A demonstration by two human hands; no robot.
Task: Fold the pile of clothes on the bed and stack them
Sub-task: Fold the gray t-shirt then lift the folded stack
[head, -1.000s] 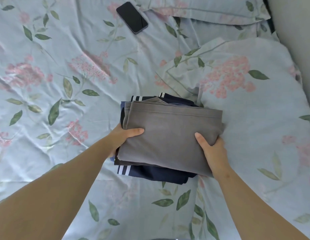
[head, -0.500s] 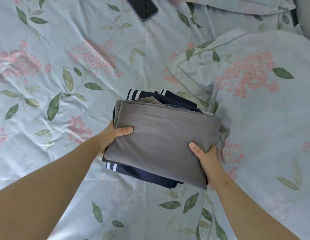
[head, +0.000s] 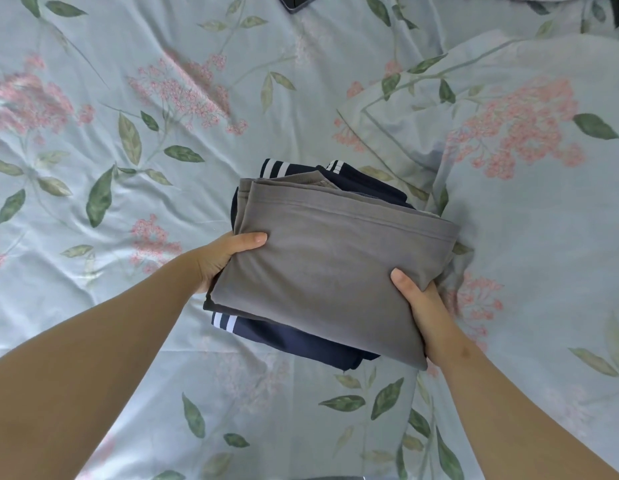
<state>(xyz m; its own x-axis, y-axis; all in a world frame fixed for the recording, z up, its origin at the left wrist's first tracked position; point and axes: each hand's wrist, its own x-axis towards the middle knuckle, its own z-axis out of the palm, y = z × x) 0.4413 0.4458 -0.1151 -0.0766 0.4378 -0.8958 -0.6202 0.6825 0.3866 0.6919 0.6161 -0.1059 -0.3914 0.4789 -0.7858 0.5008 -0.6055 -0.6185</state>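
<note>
Stack (head: pixel 330 271) of folded clothes sits at centre frame on the sheet (head: pixel 128 209), its right side against a pillow (head: pixel 543 216); whether it rests or is lifted I cannot tell. The left hand (head: pixel 220 263) grips the left edge and the right hand (head: pixel 424 308) grips the near right corner. Each has its thumb on top and its fingers hidden beneath.

It looks light, soft and limp, and the layers are likely to slide, so it is best held from under at both sides.

On top lies a grey piece (head: pixel 335 258), a smooth matte knit, roughly rectangular, with a stitched hem along its far edge. A navy piece (head: pixel 294 339) with white stripes pokes out below. The sheet is pale blue, floral and wrinkled. A dark phone (head: pixel 297 1) is cut off at the top edge.
</note>
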